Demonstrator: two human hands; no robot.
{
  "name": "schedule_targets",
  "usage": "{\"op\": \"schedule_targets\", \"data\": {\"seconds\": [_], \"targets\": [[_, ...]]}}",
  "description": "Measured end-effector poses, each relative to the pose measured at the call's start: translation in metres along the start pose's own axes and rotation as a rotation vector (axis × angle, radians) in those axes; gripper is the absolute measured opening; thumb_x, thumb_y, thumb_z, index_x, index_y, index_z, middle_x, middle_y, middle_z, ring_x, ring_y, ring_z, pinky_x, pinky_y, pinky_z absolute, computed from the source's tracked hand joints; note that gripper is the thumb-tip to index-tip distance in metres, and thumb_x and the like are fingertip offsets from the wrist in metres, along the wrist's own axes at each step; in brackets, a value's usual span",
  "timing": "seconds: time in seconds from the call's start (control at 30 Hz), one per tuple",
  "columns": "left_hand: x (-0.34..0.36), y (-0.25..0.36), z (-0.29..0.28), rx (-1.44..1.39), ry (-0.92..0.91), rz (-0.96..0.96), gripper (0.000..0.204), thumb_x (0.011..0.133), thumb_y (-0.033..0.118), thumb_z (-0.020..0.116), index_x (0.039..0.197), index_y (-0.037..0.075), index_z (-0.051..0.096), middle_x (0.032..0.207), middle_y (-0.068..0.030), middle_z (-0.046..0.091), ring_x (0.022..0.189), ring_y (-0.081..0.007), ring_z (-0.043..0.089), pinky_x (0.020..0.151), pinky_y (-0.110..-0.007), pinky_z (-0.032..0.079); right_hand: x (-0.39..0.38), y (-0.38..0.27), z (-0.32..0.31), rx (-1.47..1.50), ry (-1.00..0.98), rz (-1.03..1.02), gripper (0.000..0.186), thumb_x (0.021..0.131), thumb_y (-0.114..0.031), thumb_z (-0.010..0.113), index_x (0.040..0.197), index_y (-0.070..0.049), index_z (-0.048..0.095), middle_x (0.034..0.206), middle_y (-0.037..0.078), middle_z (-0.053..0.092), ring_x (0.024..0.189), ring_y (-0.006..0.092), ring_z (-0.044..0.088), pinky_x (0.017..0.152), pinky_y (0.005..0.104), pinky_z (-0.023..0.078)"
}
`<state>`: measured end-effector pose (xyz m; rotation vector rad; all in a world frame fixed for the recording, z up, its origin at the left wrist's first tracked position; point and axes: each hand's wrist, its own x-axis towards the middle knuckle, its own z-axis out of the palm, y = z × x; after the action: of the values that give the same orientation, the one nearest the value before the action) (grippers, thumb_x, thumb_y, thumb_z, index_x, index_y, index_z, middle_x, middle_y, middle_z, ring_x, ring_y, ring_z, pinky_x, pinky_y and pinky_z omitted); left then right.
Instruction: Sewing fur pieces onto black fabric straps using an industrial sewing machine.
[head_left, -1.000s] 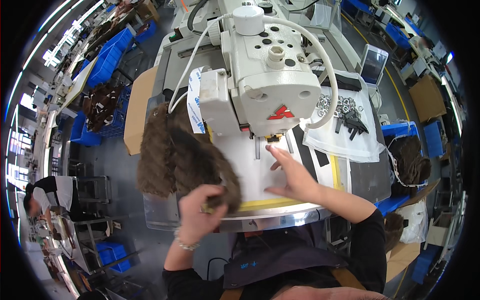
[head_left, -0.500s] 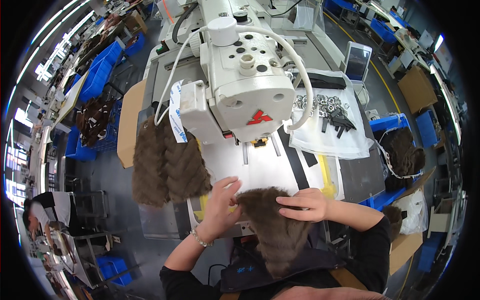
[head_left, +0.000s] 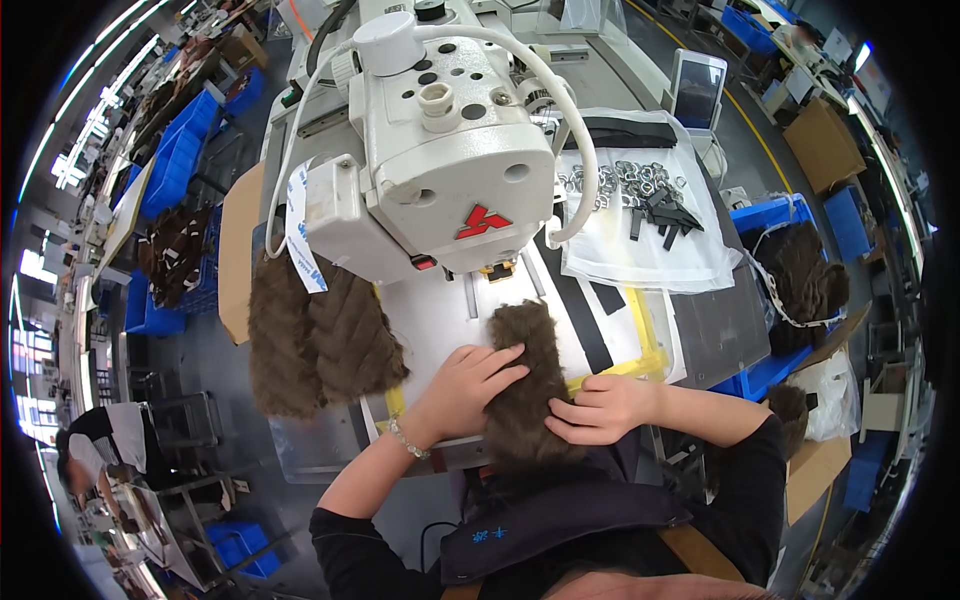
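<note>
The brown fur piece point(head_left: 524, 385) lies on the pale work plate point(head_left: 440, 325) of the sewing machine point(head_left: 440, 170), its long axis running from the person's body up toward the needle area, with the far end just short of the presser foot point(head_left: 497, 271) and the near end hanging over the table edge toward the lap. Both hands rest on it from opposite sides: the left hand point(head_left: 465, 388) lies flat across its left edge with the fingers spread slightly and pressing down, not clamped; the right hand point(head_left: 598, 408) sits at the lower right edge with the fingers curled onto the pile (whether they pinch a fold or only press cannot be made out). The left hand is the nearer of the 2 to the needle. The needle itself is hidden under the machine head, and the fur's lower end merges with the dark garment below it. A stack of 2 similar fur pieces point(head_left: 320, 340) hangs off the plate's left side, well apart from both hands.
</note>
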<state>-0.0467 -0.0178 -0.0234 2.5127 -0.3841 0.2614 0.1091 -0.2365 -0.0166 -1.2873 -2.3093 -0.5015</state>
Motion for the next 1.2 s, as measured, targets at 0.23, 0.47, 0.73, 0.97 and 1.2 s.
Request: {"op": "schedule_targets", "data": {"seconds": [0.23,0.47,0.73,0.97,1.2], "targets": [[-0.002,-0.006,-0.004,0.058,-0.146,-0.046,0.051,0.059,0.005,0.068,0.109,0.011,0.062,0.138,-0.0069,0.052,0.107,-0.023,0.054,0.095,-0.04,0.039,0.016,0.024,0.012,0.223,-0.164,0.593,0.068,0.06,-0.021,0.078,0.123,-0.007,0.056,0.139,0.02,0.044,0.119,0.0294,0.051,0.095,0.0385,0.039],[0.029,-0.017,-0.013,0.12,-0.096,-0.074,0.023,0.066,0.007,0.065,0.084,0.005,0.05,0.144,-0.0324,0.036,0.14,-0.0411,0.031,0.114,-0.05,0.024,0.02,0.045,0.016,0.271,-0.239,0.578,0.073,0.056,-0.016,0.079,0.122,-0.004,0.052,0.147,0.026,0.034,0.133,0.0385,0.041,0.105,0.0458,0.035],[0.027,-0.024,0.011,0.287,0.035,0.069,0.011,0.081,0.01,0.056,0.083,0.0,0.055,0.126,-0.0308,0.055,0.122,-0.0413,0.054,0.102,-0.046,0.045,0.019,0.053,0.035,0.298,-0.241,0.491,0.032,0.071,-0.01,0.068,0.098,0.0,0.054,0.143,0.029,0.039,0.131,0.0407,0.044,0.108,0.0468,0.038],[0.02,-0.018,0.014,0.426,0.083,0.109,0.01,0.081,0.01,0.057,0.078,0.001,0.056,0.117,-0.0262,0.062,0.113,-0.0376,0.062,0.096,-0.041,0.051,0.02,0.037,0.04,0.078,-0.181,0.438,0.017,0.078,-0.01,0.059,0.092,-0.001,0.055,0.128,0.026,0.055,0.12,0.0357,0.057,0.102,0.0424,0.048],[0.027,-0.005,0.001,0.37,0.058,0.017,0.006,0.08,0.007,0.059,0.08,0.001,0.056,0.113,-0.0215,0.066,0.11,-0.0316,0.064,0.092,-0.037,0.054,0.023,0.037,0.036,-0.019,-0.185,0.368,0.015,0.076,-0.012,0.059,0.086,-0.001,0.056,0.114,0.024,0.064,0.109,0.0347,0.064,0.096,0.0401,0.053]]}}
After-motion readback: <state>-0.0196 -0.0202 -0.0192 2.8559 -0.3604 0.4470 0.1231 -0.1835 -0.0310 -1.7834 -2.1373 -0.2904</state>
